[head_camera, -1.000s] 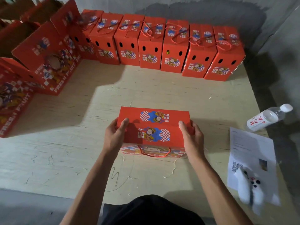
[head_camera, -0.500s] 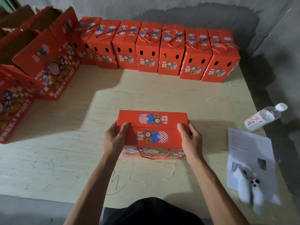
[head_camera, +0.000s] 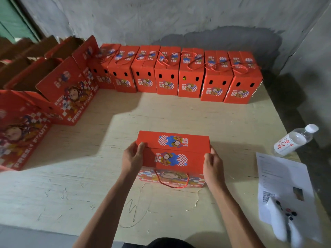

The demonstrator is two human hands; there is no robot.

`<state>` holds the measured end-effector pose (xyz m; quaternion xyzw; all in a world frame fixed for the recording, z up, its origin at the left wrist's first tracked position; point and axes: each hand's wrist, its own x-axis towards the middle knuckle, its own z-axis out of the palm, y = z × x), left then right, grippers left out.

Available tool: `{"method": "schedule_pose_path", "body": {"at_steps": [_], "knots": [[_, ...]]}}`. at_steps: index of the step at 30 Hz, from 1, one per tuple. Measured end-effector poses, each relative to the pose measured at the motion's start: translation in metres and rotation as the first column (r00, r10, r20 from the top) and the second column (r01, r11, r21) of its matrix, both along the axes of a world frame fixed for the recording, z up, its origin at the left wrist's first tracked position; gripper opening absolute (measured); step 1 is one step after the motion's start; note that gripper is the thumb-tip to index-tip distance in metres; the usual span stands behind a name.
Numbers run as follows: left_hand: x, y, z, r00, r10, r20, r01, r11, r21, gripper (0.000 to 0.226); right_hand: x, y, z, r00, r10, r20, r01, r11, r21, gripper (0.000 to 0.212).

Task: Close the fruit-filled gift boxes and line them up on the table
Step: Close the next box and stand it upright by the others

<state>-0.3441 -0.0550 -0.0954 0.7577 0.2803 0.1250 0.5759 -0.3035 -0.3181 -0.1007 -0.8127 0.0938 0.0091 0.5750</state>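
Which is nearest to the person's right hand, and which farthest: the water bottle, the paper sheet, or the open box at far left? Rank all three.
1. Paper sheet, just right of the right hand.
2. Water bottle, right edge, farther back.
3. Open box, across the table, far left.

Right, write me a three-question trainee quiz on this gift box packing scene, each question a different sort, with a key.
1. True or false: the gift box between the left hand and right hand has its top flaps closed.
2. Multiple choice: where does the water bottle lie? A) on top of the back row of boxes B) on the table near its right edge C) inside an open box
3. Fill in: the white controller rests partly on a sheet of ____.

Key
1. True; the flaps lie flat, and the red rope handle hangs down the near side.
2. B
3. Paper
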Motion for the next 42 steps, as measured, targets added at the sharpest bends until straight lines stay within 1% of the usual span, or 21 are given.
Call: {"method": "schedule_pose_path", "body": {"at_steps": [3, 4, 6, 9, 11, 12, 13, 15, 17, 19, 22, 25, 27, 29, 32, 34, 35, 36, 38, 40, 42], "knots": [[0.037, 0.019, 0.004, 0.999, -0.032, -0.010, 0.032, 0.999, 0.043, 0.016, -0.022, 0.006, 0.004, 0.995, -0.093, 0.020, 0.095, 0.992, -0.082, 0.026], [0.050, 0.023, 0.007, 1.000, 0.000, -0.020, 0.002, 0.997, 0.082, 0.019, -0.032, 0.008, 0.006, 0.994, -0.112, 0.005, 0.112, 0.987, -0.112, 0.032], [0.072, 0.025, 0.009, 0.987, 0.158, -0.022, -0.155, 0.981, 0.116, 0.037, -0.052, 0.013, 0.010, 0.995, -0.095, -0.036, 0.088, 0.983, -0.162, 0.044], [0.082, 0.015, 0.009, 0.938, 0.333, -0.095, -0.338, 0.940, -0.039, 0.062, -0.070, 0.010, 0.017, 0.999, -0.044, -0.028, 0.038, 0.983, -0.180, 0.045], [0.075, 0.002, 0.007, 0.923, 0.355, -0.148, -0.371, 0.923, -0.099, 0.064, -0.060, -0.003, 0.022, 0.997, -0.040, 0.063, 0.061, 0.929, -0.366, 0.047], [0.067, -0.009, 0.006, 0.931, 0.347, -0.117, -0.360, 0.926, -0.114, 0.058, -0.049, -0.011, 0.023, 0.995, -0.031, 0.098, 0.072, 0.889, -0.452, 0.047], [0.057, -0.020, 0.004, 0.943, 0.328, -0.048, -0.332, 0.936, -0.119, 0.048, -0.038, -0.017, 0.025, 0.995, -0.006, 0.095, 0.051, 0.878, -0.476, 0.045], [0.032, -0.046, 0.001, 0.956, 0.275, 0.097, -0.260, 0.955, -0.140, 0.031, -0.023, -0.016, 0.029, 0.998, 0.065, -0.023, -0.069, 0.927, -0.368, 0.041], [0.007, -0.071, -0.005, 0.960, 0.239, 0.147, -0.214, 0.962, -0.169, 0.028, -0.017, -0.007, 0.024, 0.980, 0.154, -0.126, -0.177, 0.964, -0.201, 0.038], [-0.017, -0.089, -0.010, 0.968, 0.207, 0.140, -0.176, 0.962, -0.209, 0.040, -0.016, -0.003, 0.017, 0.976, 0.179, -0.122, -0.198, 0.965, -0.173, 0.037], [-0.032, -0.088, -0.014, 0.988, 0.152, 0.036, -0.136, 0.951, -0.279, 0.067, -0.022, -0.003, 0.015, 0.987, 0.126, -0.097, -0.146, 0.959, -0.241, 0.042], [-0.020, -0.057, -0.010, 0.997, 0.079, 0.019, -0.072, 0.965, -0.251, 0.059, -0.042, 0.007, 0.015, 0.990, 0.128, -0.067, -0.143, 0.929, -0.342, 0.052], [-0.012, -0.032, -0.003, 0.995, 0.095, 0.022, -0.087, 0.967, -0.238, 0.053, -0.055, 0.023, 0.018, 0.983, 0.165, -0.075, -0.181, 0.902, -0.391, 0.055], [-0.009, -0.012, 0.001, 0.994, 0.106, -0.018, -0.107, 0.967, -0.230, 0.049, -0.059, 0.036, 0.023, 0.974, 0.198, -0.111, -0.223, 0.919, -0.323, 0.049], [-0.011, -0.005, 0.005, 0.991, 0.089, -0.096, -0.107, 0.973, -0.204, 0.048, -0.048, 0.051, 0.028, 0.960, 0.205, -0.192, -0.192, 0.978, 0.082, 0.024], [-0.012, -0.006, 0.013, 0.986, 0.079, -0.147, -0.101, 0.984, -0.145, 0.053, -0.032, 0.057, 0.032, 0.926, 0.210, -0.315, -0.098, 0.937, 0.337, 0.018], [-0.012, -0.006, 0.017, 0.983, 0.078, -0.166, -0.096, 0.990, -0.105, 0.053, -0.025, 0.059, 0.033, 0.906, 0.223, -0.360, -0.055, 0.905, 0.422, 0.020], [-0.014, -0.006, 0.024, 0.982, 0.074, -0.171, -0.086, 0.994, -0.062, 0.050, -0.017, 0.060, 0.035, 0.892, 0.229, -0.391, -0.026, 0.887, 0.461, 0.021], [-0.015, -0.004, 0.040, 0.991, 0.064, -0.121, -0.060, 0.997, 0.040, 0.035, -0.006, 0.062, 0.042, 0.894, 0.190, -0.405, -0.005, 0.909, 0.417, 0.021], [-0.016, -0.003, 0.062, 0.999, 0.045, -0.025, -0.042, 0.993, 0.110, 0.026, 0.000, 0.063, 0.050, 0.938, 0.130, -0.321, -0.012, 0.939, 0.343, 0.013], [-0.012, -0.005, 0.087, 0.996, -0.005, 0.090, -0.003, 0.996, 0.087, 0.030, 0.003, 0.068, 0.064, 0.966, 0.152, -0.207, -0.071, 0.932, 0.355, 0.018]]}}
